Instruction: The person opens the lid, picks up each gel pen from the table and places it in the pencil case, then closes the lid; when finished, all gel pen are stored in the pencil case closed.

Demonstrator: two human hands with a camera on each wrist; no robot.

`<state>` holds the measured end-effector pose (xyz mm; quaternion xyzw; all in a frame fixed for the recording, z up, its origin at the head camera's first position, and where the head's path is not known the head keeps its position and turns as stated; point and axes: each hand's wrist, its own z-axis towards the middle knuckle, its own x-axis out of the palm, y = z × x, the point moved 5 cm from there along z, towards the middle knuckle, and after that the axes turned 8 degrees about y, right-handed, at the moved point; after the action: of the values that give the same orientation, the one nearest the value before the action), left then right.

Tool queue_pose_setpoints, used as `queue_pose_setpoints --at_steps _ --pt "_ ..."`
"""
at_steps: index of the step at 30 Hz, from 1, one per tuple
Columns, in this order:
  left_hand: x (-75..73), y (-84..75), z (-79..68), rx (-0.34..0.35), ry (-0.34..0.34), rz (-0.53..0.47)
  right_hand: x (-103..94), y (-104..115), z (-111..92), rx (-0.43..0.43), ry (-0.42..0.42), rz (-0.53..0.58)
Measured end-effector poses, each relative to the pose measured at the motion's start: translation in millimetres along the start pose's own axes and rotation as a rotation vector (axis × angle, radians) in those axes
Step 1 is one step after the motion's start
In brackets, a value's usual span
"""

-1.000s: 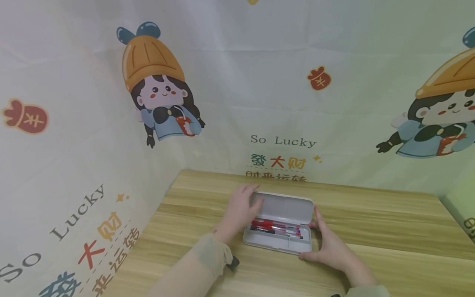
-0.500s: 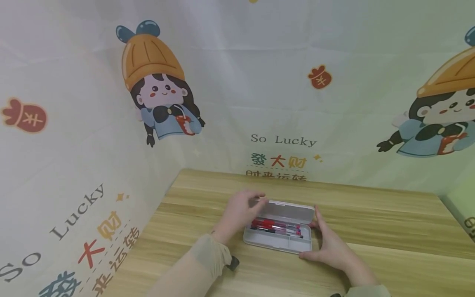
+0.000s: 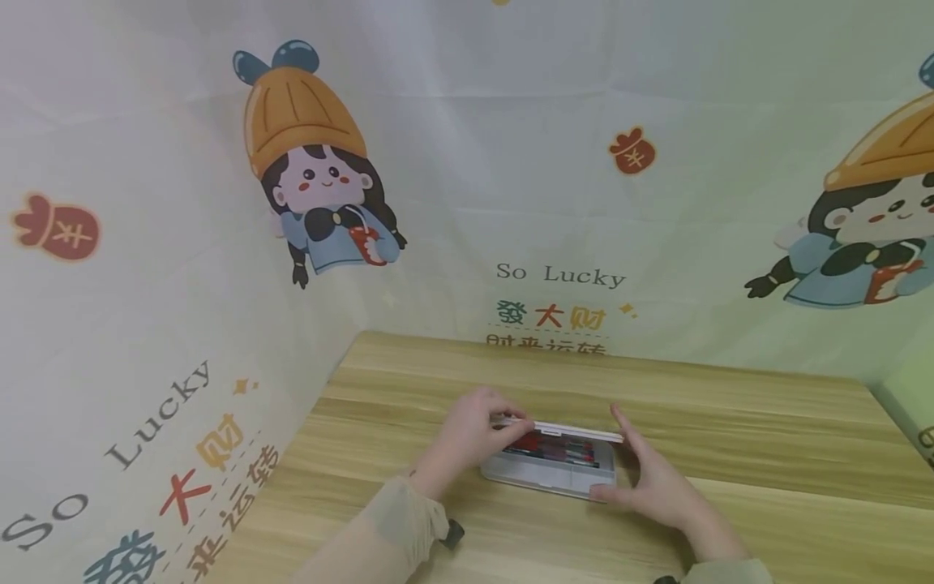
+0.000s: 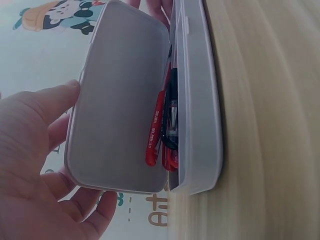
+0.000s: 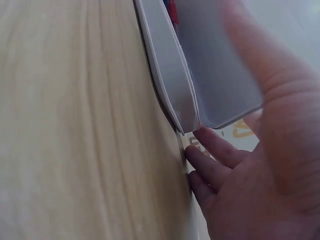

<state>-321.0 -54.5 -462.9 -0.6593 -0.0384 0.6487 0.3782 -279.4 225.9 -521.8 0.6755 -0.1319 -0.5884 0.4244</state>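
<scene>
A pale grey pencil case (image 3: 536,472) lies on the wooden table, its hinged lid (image 3: 576,431) tilted partway over the base. My left hand (image 3: 477,430) pinches the left part of the lid's free edge, thumb on one side and fingers on the other. Several pens, among them a red gel pen (image 4: 156,125) and a black pen (image 4: 173,85), lie in the rear compartment. My right hand (image 3: 657,491) holds the case's right end, thumb at the front corner and other fingers round the back. The lid partly hides the pens in the head view.
The wooden table (image 3: 751,438) stretches out on both sides of the case. A cloth backdrop (image 3: 467,162) with printed cartoon figures and lettering hangs behind and to the left of the table.
My left hand has brought the lid forward and down from nearly upright to a low tilt over the pens. The right hand has stayed at the case's right end.
</scene>
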Motion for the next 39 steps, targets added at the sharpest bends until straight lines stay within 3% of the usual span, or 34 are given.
queue_pose_setpoints --at_steps 6,11,19,30,39 --pt "1.2 -0.2 -8.8 0.009 0.028 -0.018 -3.9 4.6 -0.2 -0.053 -0.068 0.017" --pt "3.4 -0.6 -13.6 0.035 0.045 -0.006 -6.6 6.2 0.6 -0.026 -0.089 0.005" --pt "11.1 0.7 -22.1 0.021 0.084 0.055 -6.7 5.4 -0.1 0.045 -0.041 0.014" --pt "25.6 -1.4 -30.7 0.020 0.100 0.220 -2.6 9.3 0.4 0.036 0.014 -0.044" --pt "26.2 -2.9 -29.3 0.010 0.107 0.214 -0.4 10.1 1.3 0.052 0.025 -0.056"
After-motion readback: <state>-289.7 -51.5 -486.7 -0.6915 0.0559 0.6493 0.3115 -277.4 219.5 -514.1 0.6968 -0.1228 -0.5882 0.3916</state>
